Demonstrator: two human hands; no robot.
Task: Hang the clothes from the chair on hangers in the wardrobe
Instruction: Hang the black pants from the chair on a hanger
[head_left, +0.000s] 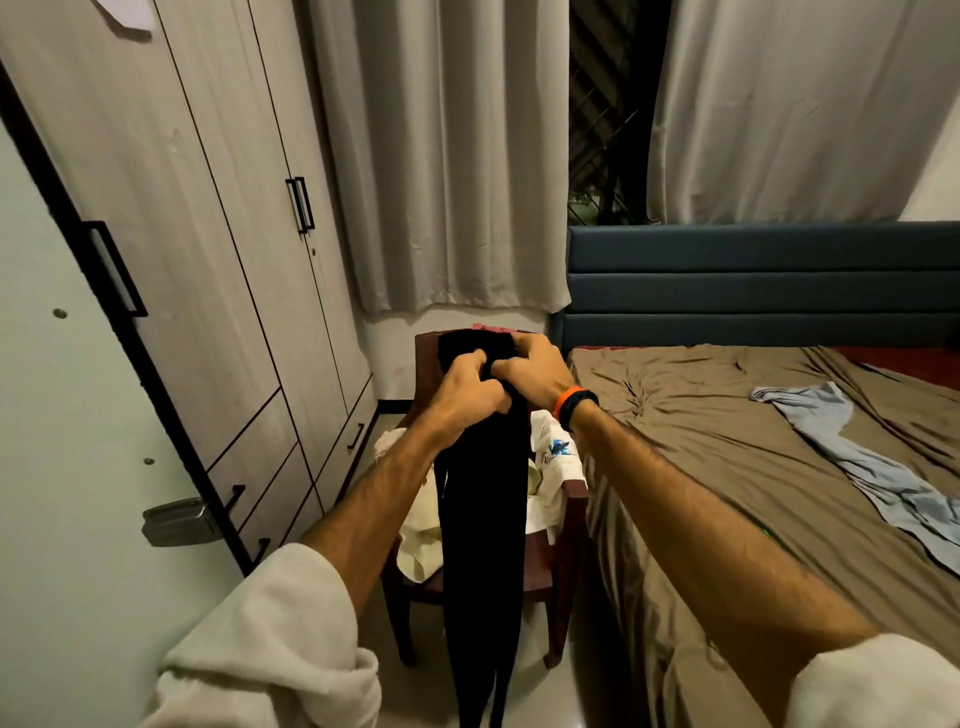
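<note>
At centre frame the left hand (470, 387) and right hand (535, 371) both gripped a black garment (480, 509) with curled fingers — it hung down over the dark chair (569, 525), where pale clothes (415, 540) lay. Wardrobe (208, 260) at left, closed; curtains (447, 156) behind; a bed (727, 441) with a brown sheet at right.

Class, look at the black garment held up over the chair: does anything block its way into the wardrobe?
Yes. Both the left hand and right hand already grip the black garment, but the wardrobe doors facing it are closed. No hanger is visible.
</note>
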